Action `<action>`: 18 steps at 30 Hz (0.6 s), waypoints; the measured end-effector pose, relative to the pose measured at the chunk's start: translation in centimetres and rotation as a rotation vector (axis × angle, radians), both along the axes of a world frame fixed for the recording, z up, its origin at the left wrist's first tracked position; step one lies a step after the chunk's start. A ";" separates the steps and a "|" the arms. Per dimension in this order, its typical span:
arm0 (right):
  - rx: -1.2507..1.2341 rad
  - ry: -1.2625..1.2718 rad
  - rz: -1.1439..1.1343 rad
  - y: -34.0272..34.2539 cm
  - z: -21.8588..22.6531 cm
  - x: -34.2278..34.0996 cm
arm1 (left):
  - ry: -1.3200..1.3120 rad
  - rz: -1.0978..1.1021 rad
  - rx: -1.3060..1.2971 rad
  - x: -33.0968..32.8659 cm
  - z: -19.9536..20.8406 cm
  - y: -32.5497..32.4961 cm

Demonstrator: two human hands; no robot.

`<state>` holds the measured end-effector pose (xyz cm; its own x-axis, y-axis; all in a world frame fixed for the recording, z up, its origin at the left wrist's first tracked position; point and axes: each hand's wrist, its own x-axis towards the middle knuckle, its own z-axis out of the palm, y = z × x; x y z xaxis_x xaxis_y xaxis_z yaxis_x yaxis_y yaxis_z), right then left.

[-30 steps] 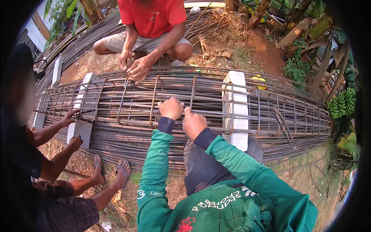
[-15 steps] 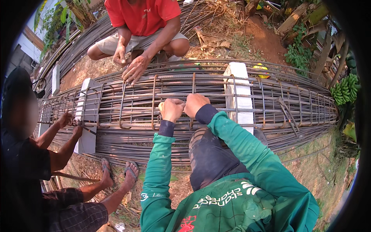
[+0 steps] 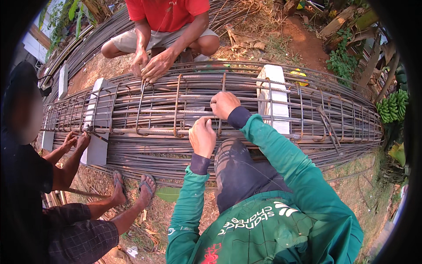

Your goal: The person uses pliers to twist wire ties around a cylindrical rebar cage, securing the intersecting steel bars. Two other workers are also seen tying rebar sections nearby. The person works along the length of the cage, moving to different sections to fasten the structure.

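A long cage of reinforcing bars with square stirrups (image 3: 177,103) lies across the view. Near the cage's front bar, my left hand (image 3: 202,137) has its thumb and fingers pinched together; anything between them is too small to make out. My right hand (image 3: 225,104) is over the middle bars, farther back and to the right, its fingers curled in beside a stirrup (image 3: 223,83). What it grips, if anything, is hidden. A thin greyish sheet-like patch (image 3: 194,113) shows among the bars just beyond my left hand.
White blocks (image 3: 277,99) stand within the bars at right and left. A pincer-like tool (image 3: 329,127) leans on the cage at right. Across from me, a person in red works with both hands (image 3: 151,66) at a stirrup; another at left handles the cage end (image 3: 75,140).
My hands, close together before, have parted: the left came down toward me, the right shifted slightly right and away. The person across has brought both hands together at a stirrup.
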<state>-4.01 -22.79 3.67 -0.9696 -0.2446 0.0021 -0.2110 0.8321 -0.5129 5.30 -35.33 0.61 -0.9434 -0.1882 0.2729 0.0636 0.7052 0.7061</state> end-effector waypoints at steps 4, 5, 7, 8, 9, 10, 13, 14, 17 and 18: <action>-0.013 0.086 0.033 -0.5 -0.6 1.2 | -0.341 -0.170 0.146 -1.8 1.4 -1.4; 0.004 0.090 0.018 -0.9 -0.4 1.4 | -0.380 -0.182 0.198 -2.3 1.2 -1.5; 0.035 0.115 0.002 -1.5 0.1 1.3 | -0.408 -0.174 0.177 -2.8 1.2 -2.2; 0.054 0.129 -0.008 -1.5 -0.2 1.2 | -0.403 -0.163 0.107 -2.8 1.5 -2.4; 0.072 0.143 -0.016 -1.5 -0.5 1.2 | -0.398 -0.151 0.036 -2.8 1.8 -2.7; 0.076 0.161 -0.017 -1.4 -0.7 1.2 | -0.432 -0.233 0.053 -2.6 2.1 -3.1; 0.039 0.138 -0.011 -1.2 -0.4 1.5 | -0.329 -0.149 0.009 -0.9 2.1 -2.4; 0.009 0.147 -0.013 -0.8 -0.4 1.7 | -0.265 -0.117 -0.001 -0.2 2.4 -1.7; -0.037 0.187 -0.046 -0.6 -0.7 2.6 | -0.267 0.016 -0.033 1.2 2.1 0.4; -0.037 0.192 -0.040 -0.5 -0.8 2.7 | -0.239 0.056 -0.028 1.1 2.1 1.0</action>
